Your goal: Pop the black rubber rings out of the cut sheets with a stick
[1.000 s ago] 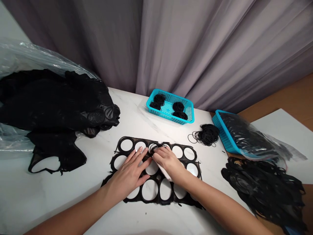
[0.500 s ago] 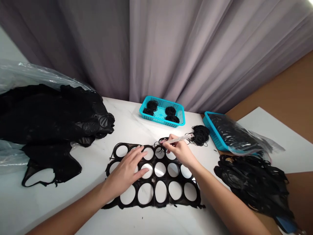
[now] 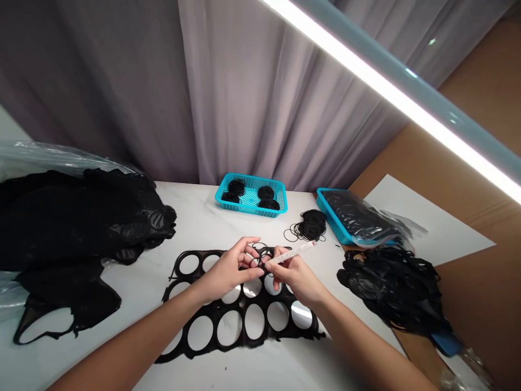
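Note:
My left hand (image 3: pixel 234 269) has its fingers curled around some thin black rings (image 3: pixel 262 252), thumb and fingertips close to my right hand. Pinched in my right hand (image 3: pixel 296 276) is a slim white pen-like tool (image 3: pixel 295 251), its lower tip among the rings; how the rings lie between the fingers is partly hidden. Both hands are over a black sheet with rows of large round holes (image 3: pixel 242 305), flat on the white table (image 3: pixel 195 217). My left hand and forearm cover some of its holes.
A turquoise basket (image 3: pixel 251 212) holds several bundles of black rings. Right of it lies a loose ring pile (image 3: pixel 312 224), then another turquoise basket (image 3: pixel 336 220) with a plastic bag of black pieces. Black scraps (image 3: pixel 391 288) lie right; a black sheet heap (image 3: pixel 81 217) fills the left.
My left hand has lifted off the holed sheet and come over to the rings by my right hand, its fingers curling. The camera view has tilted up, bringing a bright lamp into sight.

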The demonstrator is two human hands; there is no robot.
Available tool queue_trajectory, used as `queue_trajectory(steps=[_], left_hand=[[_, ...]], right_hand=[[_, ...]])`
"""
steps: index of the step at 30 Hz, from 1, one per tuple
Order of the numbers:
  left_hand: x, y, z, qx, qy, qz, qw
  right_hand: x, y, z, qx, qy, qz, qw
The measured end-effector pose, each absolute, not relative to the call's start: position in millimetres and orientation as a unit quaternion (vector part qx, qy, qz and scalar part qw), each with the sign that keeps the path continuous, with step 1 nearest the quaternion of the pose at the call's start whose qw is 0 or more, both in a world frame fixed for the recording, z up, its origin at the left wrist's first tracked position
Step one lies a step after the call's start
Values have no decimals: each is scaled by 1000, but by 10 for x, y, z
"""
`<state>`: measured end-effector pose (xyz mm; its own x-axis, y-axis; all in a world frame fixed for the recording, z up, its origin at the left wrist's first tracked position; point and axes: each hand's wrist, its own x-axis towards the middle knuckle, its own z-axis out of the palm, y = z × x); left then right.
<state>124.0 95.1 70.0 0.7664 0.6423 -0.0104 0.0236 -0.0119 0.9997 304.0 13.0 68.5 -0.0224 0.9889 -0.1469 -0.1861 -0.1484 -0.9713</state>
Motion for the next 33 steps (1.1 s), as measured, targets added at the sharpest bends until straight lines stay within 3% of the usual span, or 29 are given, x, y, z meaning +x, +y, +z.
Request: queue_trajectory(steps=[6,10,15,24,28,33], left_hand=[[1352,877,642,725,241,178,620],[1295,904,589,768,247,180,563],[1431,1025,519,834,238,129,480],[1881,1648,317,882,402,70,236],[1923,1622,358,894,388,56,216],[1748,1457,763,912,301,80,266]], right_hand=[[3029,-152,596,-520,-407,559,502],[3090,-334,494,-422,-254,674,551],[3122,-486,360,-259,-132,789,542],[3295,-444,394,-198,-80,701,680],[3355,-345,403,-230,-85,673,698],[3398,-70,490,-338,-205,592,703]])
